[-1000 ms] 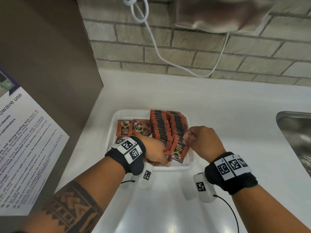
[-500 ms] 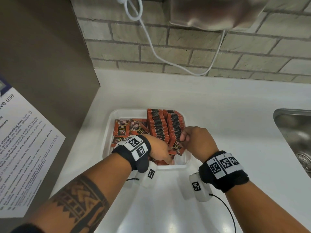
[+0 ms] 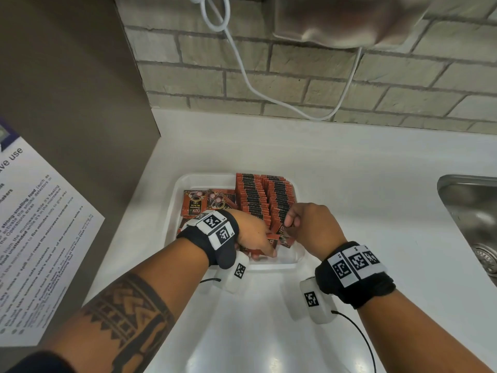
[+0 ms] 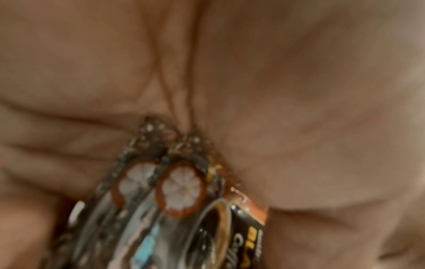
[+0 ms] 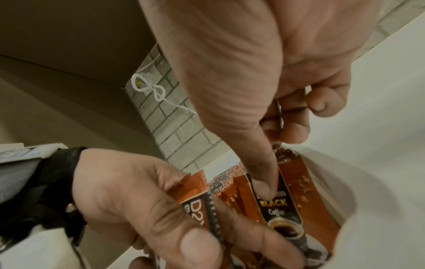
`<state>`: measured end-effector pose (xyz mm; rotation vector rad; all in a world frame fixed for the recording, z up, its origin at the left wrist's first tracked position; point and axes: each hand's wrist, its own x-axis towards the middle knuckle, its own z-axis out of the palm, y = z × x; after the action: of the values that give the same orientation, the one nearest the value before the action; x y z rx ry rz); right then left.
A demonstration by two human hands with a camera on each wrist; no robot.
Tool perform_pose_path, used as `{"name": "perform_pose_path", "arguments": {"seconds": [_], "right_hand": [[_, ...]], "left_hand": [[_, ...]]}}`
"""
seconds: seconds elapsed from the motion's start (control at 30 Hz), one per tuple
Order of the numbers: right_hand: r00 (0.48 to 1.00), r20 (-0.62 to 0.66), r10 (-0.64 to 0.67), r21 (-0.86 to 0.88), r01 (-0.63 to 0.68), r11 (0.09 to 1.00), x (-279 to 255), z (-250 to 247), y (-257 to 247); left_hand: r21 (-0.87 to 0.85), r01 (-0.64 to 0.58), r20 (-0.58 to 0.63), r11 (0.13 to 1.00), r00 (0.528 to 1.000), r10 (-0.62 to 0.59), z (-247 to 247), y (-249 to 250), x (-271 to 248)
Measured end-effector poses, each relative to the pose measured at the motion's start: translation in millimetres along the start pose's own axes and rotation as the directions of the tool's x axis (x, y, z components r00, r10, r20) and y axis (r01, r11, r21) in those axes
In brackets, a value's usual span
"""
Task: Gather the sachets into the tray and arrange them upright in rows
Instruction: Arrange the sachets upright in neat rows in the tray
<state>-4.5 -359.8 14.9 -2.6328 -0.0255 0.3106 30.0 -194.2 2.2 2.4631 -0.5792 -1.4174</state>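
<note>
The right hand (image 5: 264, 76) has its thumb and fingers (image 5: 264, 189) pinched on one sachet (image 5: 285, 205) at the near end of the right-hand row, lower centre of the head view, the thumb pressing its printed face. The left hand (image 3: 252, 232) is curled round a small bunch of sachets (image 5: 195, 198), a sheaf held between thumb and fingers low in the near part of the tray (image 3: 174, 211); the left wrist view shows several of them edge-on against the palm.

Judging from this, the main risk is that the end sachet slips flat once the pinch lets go, since nothing but the hand props it at the near end. A push too hard could also lean the packed rows (image 3: 252, 197) back toward the tray's far wall, or splay them sideways into each other. The left-hand sheaf could fan out and drop if the grip loosens, because the foil looks slick.

The pinched sachet stands nearly upright, its long axis running top to bottom with a slight lean toward the camera, its face toward the person. The two rows run from the middle of the head view up toward the tray's far edge. A few loose sachets (image 3: 195, 204) lie flat, face up, in the tray's left part. The tray sits on the white surface (image 3: 349, 184) left of a sink (image 3: 470, 205).
</note>
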Motion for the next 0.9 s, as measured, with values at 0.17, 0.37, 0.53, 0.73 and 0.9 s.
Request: {"name": "perform_pose_path", "arguments": {"seconds": [0.17,0.37,0.53,0.73,0.9], "right_hand": [[1.0,-0.005,-0.002,0.009,0.002,1.0,-2.4,2.2,-0.3],[1.0,-0.011,-0.003,0.011,0.003,1.0,-2.1,3.0,0.1],[1.0,0.001,0.0,-0.009,0.0,1.0,-2.6,3.6,0.2],[1.0,-0.011,0.001,-0.01,-0.001,1.0,-3.1,2.4,-0.2],[1.0,-0.026,-0.017,0.007,0.017,1.0,-3.4,0.3,-1.1]], "left_hand": [[-0.008,0.0,-0.033,1.0,0.999,-0.001,-1.0,-0.8,2.3],[0.007,0.012,-0.05,1.0,0.999,-0.012,-7.9,-1.5,-2.6],[0.027,0.007,0.004,1.0,1.0,-0.007,-2.2,-2.9,-1.5],[0.057,-0.018,-0.015,0.998,1.0,0.018,2.5,3.9,2.8],[-0.04,-0.042,0.01,0.998,0.999,0.042,4.0,1.3,6.7]]}}
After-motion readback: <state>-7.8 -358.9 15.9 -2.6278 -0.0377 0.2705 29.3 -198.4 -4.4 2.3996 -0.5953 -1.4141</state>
